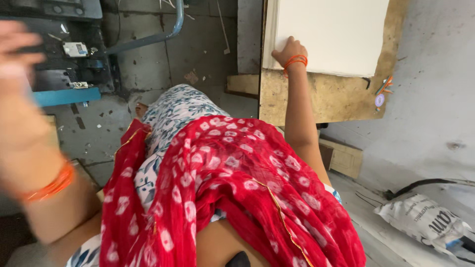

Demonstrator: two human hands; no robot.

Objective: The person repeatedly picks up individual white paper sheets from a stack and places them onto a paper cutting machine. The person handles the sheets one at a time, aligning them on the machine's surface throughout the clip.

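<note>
My right hand, with orange thread around the wrist, reaches forward and grips the near left corner of a stack of white sheets. The stack lies on a worn wooden board. My left hand is raised at the far left and heavily blurred, with orange bangles on the wrist. It hovers in front of a dark machine, and its fingers cannot be made out. A red scarf with white dots hangs over my floral clothing in the middle of the view.
A blue bar juts from the machine, and a bent metal pipe runs beside it over the stained concrete floor. A wooden block sits under the board. At the lower right lie a white printed sack and a black cable.
</note>
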